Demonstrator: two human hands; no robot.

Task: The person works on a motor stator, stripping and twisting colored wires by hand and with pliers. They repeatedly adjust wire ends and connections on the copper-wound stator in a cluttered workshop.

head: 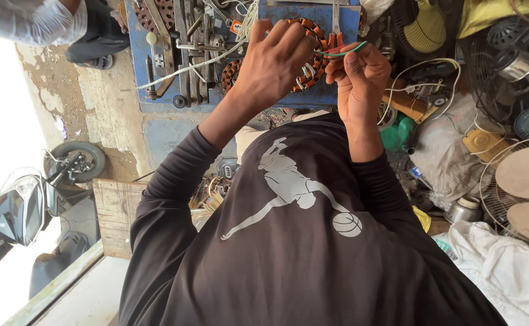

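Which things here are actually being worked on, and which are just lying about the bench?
In hand:
- left hand on the round stator with orange-brown windings
- right hand pinching a green wire

Lying about:
- blue bench top strewn with metal tools
- white cord
- fan blades
- wire fan guard
- white sack
- scooter

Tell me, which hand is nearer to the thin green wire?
The right hand. Its fingertips pinch the thin green wire directly. The left hand grips the round copper-wound stator beside it; the wire's other end reaches toward those fingers, but contact is unclear.
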